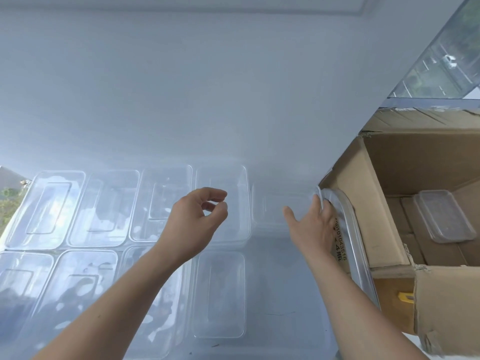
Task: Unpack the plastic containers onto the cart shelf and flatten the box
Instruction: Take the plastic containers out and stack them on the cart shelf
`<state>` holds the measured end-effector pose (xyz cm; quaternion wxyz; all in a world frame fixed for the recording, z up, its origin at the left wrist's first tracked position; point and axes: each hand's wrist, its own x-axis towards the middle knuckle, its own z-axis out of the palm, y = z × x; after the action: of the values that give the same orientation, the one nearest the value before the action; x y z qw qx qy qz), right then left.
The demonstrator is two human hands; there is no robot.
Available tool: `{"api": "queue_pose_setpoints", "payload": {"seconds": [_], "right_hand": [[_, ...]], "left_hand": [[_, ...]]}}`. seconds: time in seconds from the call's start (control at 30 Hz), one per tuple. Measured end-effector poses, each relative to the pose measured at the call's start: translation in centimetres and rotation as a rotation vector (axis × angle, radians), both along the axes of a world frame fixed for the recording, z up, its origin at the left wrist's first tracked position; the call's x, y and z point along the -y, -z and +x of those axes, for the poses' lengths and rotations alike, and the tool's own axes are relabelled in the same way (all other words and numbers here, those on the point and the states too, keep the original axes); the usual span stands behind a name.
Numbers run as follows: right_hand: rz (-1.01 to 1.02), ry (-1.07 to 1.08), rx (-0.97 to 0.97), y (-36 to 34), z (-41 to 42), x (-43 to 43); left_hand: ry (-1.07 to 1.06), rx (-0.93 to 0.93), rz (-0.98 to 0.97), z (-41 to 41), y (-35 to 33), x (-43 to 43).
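Several clear plastic containers stand in two rows on the white cart shelf. The back row's rightmost container is faint against the shelf. My right hand rests on it, thumb spread and straight fingers lying along its right edge beside the shelf's clear rim. My left hand hovers above the neighbouring container, its fingers loosely curled and holding nothing. To the right, the open cardboard box holds one more clear container on its bottom.
A white wall rises behind the shelf. The box's flaps stick out at the lower right, with a yellow object beside one. A window is at the top right. Bare shelf lies in front of my right hand.
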<state>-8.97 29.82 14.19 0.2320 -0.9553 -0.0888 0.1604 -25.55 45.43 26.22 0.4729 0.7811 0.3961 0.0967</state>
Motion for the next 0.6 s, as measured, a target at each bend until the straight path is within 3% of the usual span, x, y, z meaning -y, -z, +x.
{"api": "queue_pose_setpoints", "payload": {"seconds": [0.37, 0.6], "right_hand": [[0.016, -0.001, 0.027, -1.7, -0.8, 0.7], [-0.029, -0.140, 0.081, -6.6, -4.2, 3.8]], "left_hand": [[0.059, 0.011, 0.021, -0.2, -1.0, 0.1], [0.358, -0.108, 0.282, 0.9, -1.6, 2.2]]}}
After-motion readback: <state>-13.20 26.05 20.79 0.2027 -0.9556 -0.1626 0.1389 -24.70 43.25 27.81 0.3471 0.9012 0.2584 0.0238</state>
